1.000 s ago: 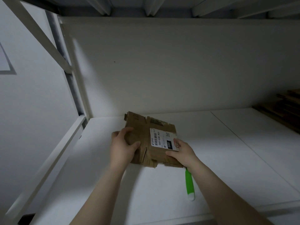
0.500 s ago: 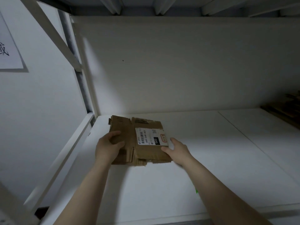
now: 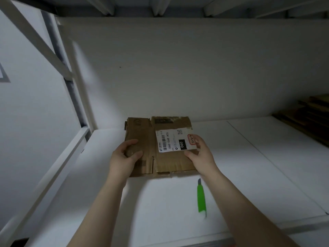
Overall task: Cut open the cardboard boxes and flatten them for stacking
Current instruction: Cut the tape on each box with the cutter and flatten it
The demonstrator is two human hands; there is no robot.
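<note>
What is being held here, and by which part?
Both hands hold the flattened cardboard box: the left hand grips its left panel, the right hand its right edge beside the label.

A white desk (image 3: 249, 175) is stretching wide under dim light, a thin seam (image 3: 267, 157) running diagonally across it. A plain pale back panel (image 3: 195, 77) is rising behind. On the left, a white diagonal brace (image 3: 35, 41) is crossing a grey upright post (image 3: 71, 90) before a bare wall (image 3: 26, 122). Beams (image 3: 156, 6) are spanning overhead in shadow.

White shipping label (image 3: 171, 140) on the flattened box (image 3: 140, 132) — "060-068 A05", "060"
</note>
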